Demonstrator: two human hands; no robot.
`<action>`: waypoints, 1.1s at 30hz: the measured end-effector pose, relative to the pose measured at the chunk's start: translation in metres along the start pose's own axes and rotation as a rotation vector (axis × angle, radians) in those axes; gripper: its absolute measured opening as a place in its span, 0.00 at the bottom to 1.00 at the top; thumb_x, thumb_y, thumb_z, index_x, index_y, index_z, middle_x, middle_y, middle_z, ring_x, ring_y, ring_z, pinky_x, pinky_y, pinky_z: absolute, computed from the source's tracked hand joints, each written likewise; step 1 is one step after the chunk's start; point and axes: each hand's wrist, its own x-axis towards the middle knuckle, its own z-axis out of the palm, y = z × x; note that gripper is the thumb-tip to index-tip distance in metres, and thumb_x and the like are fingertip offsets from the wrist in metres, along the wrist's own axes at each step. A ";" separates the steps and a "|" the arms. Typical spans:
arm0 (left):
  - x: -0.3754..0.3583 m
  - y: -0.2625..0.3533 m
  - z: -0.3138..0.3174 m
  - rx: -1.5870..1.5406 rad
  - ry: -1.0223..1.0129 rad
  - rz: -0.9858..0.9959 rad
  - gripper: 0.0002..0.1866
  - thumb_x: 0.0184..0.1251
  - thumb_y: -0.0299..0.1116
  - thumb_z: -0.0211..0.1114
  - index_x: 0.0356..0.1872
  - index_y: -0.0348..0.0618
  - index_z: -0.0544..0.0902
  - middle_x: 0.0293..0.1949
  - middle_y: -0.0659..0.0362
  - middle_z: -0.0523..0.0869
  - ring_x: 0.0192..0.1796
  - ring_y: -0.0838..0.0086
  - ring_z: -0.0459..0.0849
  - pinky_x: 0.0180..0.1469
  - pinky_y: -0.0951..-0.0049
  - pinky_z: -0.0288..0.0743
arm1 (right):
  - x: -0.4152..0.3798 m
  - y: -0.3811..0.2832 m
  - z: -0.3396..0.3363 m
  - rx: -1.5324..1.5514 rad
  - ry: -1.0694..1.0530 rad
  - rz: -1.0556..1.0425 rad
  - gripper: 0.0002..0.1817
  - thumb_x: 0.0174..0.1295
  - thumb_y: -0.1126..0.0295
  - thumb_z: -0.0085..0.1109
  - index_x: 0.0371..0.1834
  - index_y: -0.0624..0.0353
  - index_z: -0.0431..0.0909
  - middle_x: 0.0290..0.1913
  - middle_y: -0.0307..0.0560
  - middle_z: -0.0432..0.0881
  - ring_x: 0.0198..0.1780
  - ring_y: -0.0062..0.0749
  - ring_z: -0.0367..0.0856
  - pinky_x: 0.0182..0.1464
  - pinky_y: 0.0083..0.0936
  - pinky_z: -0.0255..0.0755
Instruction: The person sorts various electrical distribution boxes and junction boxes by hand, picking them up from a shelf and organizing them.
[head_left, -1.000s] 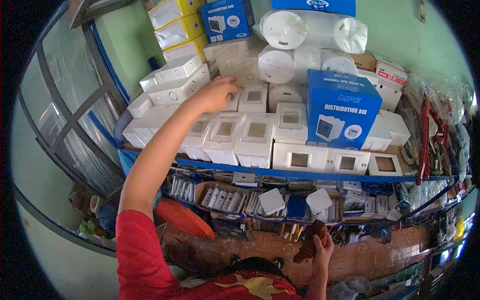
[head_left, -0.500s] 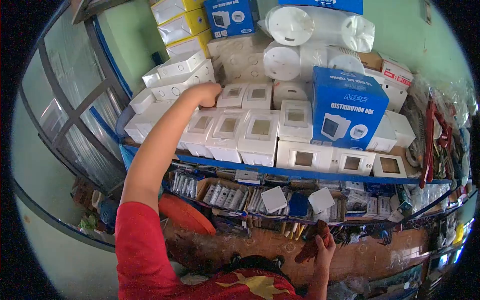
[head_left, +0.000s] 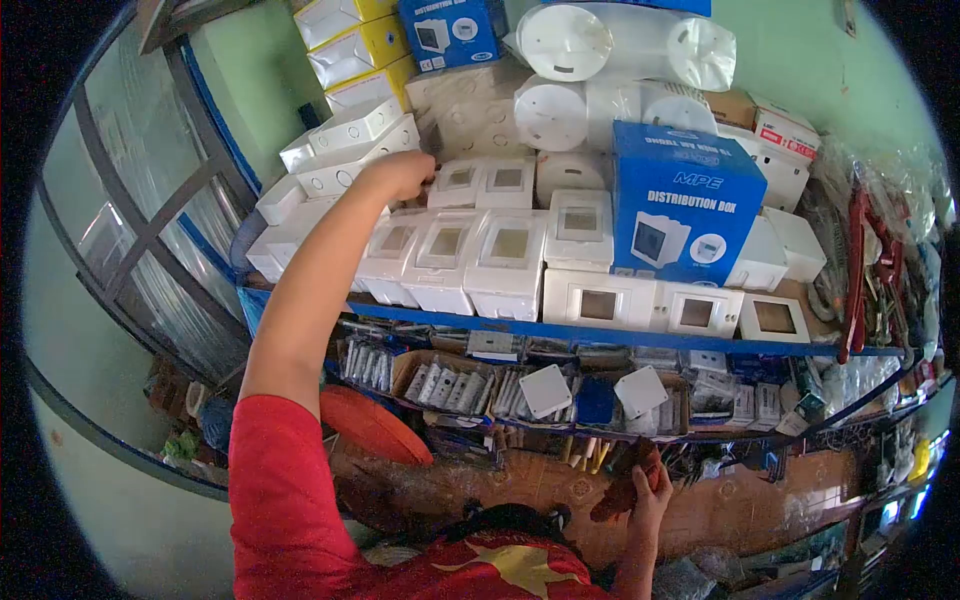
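My left hand (head_left: 404,175) reaches across the shelf to the back row, its fingers curled beside a small white breaker box (head_left: 457,180) with a clear window. What those fingers hold, if anything, is hidden. Below my left forearm stands a front row of larger white breaker boxes (head_left: 440,257). Low on the right, my right hand (head_left: 653,490) is closed around a dark red cloth (head_left: 620,492), which hangs in front of the lower shelf and above the tiled floor.
A blue distribution box carton (head_left: 690,205) stands on the shelf's right half. Behind are wrapped white round covers (head_left: 565,45) and yellow cartons (head_left: 357,50). The lower shelf holds cartons of switch strips (head_left: 447,388). A red stool (head_left: 375,425) sits below left.
The view has shifted slightly, so the shelf appears a little higher and further left. My left hand stays beside the small box, and my right hand still grips the cloth.
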 end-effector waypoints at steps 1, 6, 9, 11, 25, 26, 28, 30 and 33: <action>0.001 0.000 -0.001 0.010 -0.023 0.005 0.14 0.51 0.26 0.64 0.41 0.39 0.84 0.43 0.46 0.84 0.47 0.51 0.82 0.48 0.59 0.76 | -0.001 0.001 -0.001 0.027 0.024 0.008 0.22 0.58 0.73 0.65 0.55 0.65 0.73 0.49 0.45 0.79 0.48 0.29 0.77 0.54 0.27 0.70; -0.025 0.015 -0.022 0.020 0.043 -0.050 0.14 0.50 0.32 0.69 0.40 0.43 0.85 0.41 0.47 0.84 0.46 0.53 0.82 0.47 0.59 0.76 | 0.001 -0.010 0.003 0.021 -0.036 0.038 0.24 0.58 0.73 0.66 0.57 0.64 0.71 0.50 0.45 0.78 0.49 0.30 0.78 0.55 0.27 0.70; -0.029 0.009 -0.021 -0.047 0.050 -0.023 0.15 0.48 0.35 0.71 0.39 0.44 0.86 0.39 0.47 0.84 0.46 0.53 0.82 0.47 0.59 0.75 | -0.004 -0.013 0.011 0.047 -0.012 0.047 0.22 0.58 0.74 0.65 0.55 0.64 0.73 0.50 0.44 0.79 0.49 0.28 0.77 0.53 0.26 0.70; -0.032 0.002 -0.019 -0.099 0.083 0.013 0.15 0.47 0.35 0.72 0.38 0.45 0.87 0.37 0.47 0.84 0.46 0.54 0.82 0.47 0.59 0.75 | -0.003 -0.012 0.012 0.035 -0.038 0.042 0.20 0.58 0.74 0.65 0.54 0.64 0.74 0.49 0.44 0.79 0.49 0.27 0.77 0.53 0.25 0.70; -0.082 -0.013 -0.072 -0.388 0.218 0.106 0.14 0.47 0.28 0.70 0.38 0.38 0.87 0.30 0.47 0.86 0.30 0.69 0.84 0.37 0.70 0.75 | -0.012 -0.025 0.039 -0.176 -0.056 0.122 0.29 0.59 0.70 0.65 0.62 0.63 0.66 0.59 0.48 0.71 0.59 0.35 0.71 0.61 0.31 0.66; -0.086 -0.017 -0.072 -0.434 0.271 0.113 0.13 0.48 0.26 0.70 0.38 0.36 0.86 0.29 0.49 0.87 0.29 0.76 0.81 0.37 0.73 0.75 | -0.010 -0.023 0.039 -0.153 -0.097 0.116 0.29 0.59 0.69 0.65 0.63 0.63 0.66 0.59 0.48 0.71 0.59 0.35 0.71 0.61 0.31 0.66; -0.102 -0.017 -0.085 -0.470 0.359 0.091 0.12 0.49 0.26 0.70 0.37 0.34 0.86 0.29 0.51 0.87 0.30 0.77 0.81 0.39 0.74 0.75 | -0.006 -0.016 0.037 -0.105 -0.179 0.106 0.29 0.60 0.69 0.65 0.63 0.63 0.65 0.60 0.48 0.70 0.60 0.36 0.71 0.62 0.32 0.65; -0.127 -0.011 -0.100 -0.575 0.441 0.016 0.12 0.53 0.26 0.70 0.37 0.30 0.85 0.32 0.55 0.88 0.34 0.79 0.82 0.42 0.77 0.76 | -0.004 -0.010 0.038 -0.121 -0.196 0.114 0.30 0.60 0.68 0.64 0.64 0.63 0.64 0.60 0.48 0.70 0.60 0.36 0.70 0.62 0.32 0.65; -0.163 -0.017 -0.094 -0.910 0.680 0.054 0.10 0.57 0.27 0.69 0.39 0.32 0.85 0.33 0.55 0.88 0.36 0.77 0.84 0.40 0.76 0.76 | -0.004 -0.009 0.049 -0.113 -0.202 0.090 0.29 0.62 0.67 0.63 0.64 0.62 0.64 0.61 0.48 0.70 0.60 0.35 0.70 0.61 0.32 0.66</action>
